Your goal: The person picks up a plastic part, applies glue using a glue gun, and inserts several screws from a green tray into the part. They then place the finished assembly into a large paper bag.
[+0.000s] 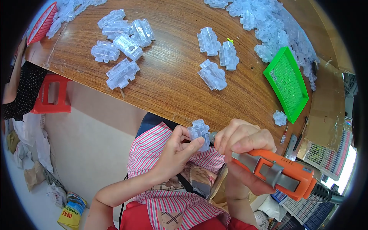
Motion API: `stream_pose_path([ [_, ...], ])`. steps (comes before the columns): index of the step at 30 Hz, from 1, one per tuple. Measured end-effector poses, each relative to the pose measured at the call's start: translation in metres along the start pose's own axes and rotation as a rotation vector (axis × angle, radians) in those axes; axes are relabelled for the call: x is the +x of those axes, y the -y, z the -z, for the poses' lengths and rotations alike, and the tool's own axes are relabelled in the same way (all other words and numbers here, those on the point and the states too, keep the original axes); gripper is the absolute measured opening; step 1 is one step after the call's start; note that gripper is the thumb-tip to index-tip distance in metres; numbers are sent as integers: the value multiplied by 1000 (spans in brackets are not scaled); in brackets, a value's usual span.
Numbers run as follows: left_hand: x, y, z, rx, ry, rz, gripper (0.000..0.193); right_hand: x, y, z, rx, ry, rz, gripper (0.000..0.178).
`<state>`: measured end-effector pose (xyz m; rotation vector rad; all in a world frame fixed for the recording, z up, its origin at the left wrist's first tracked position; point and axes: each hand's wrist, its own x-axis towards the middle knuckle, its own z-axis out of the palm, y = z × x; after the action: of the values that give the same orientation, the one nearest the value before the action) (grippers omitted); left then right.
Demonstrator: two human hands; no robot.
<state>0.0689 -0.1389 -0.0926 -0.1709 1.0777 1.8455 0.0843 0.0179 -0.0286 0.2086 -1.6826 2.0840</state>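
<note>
Between the thumb and fingers of my left hand is a clear plastic housing, held over my lap just off the table's front edge. My right hand is wrapped around an orange electric screwdriver with a grey metal lever along its side. The screwdriver's nose points left at the housing's right side. My fingers partly cover it, so I cannot tell whether its tip touches the plastic. A cable leaves the tool's rear at the right.
Several similar housings lie in a left group and a right group on the wooden table. A large pile fills the back right, beside a green tray holding tiny metallic pieces. Another person's arm shows left, near a red stool.
</note>
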Motion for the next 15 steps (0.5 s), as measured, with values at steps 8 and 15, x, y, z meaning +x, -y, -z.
stream_pose_path([
  [8, -1, -1, 5, 57, -13, -14, 22, -1, -12, 7, -80, 142, 96, 92],
  [15, 0, -1, 2, 165, -68, -17, 25, 13, 34, 9, 47, 16, 78, 88],
])
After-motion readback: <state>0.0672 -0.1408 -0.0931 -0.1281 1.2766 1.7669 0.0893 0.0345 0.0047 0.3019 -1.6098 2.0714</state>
